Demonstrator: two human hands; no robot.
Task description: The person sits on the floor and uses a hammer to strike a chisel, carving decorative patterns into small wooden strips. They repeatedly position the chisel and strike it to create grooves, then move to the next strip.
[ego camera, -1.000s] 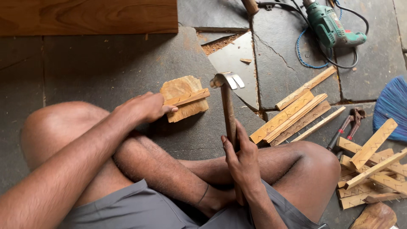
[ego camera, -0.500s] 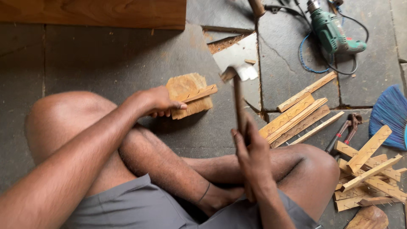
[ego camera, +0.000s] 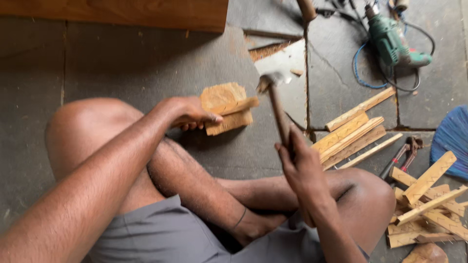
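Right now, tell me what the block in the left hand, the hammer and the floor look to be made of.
Block: raw unfinished wood, pale, rough grain, held by the left hand. Hammer in the right hand: dark wooden handle; the blurred grey head is probably metal. Floor: dark matte stone slabs, judging by joints and a crack.

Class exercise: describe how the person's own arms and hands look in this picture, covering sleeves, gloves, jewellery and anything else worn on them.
Both arms are bare to the picture's edge, with no sleeves in view. The left hand and the right hand are bare too: no gloves, rings, watch or wristband visible. Fine hair shows on the forearms. The only clothing seen is grey shorts.
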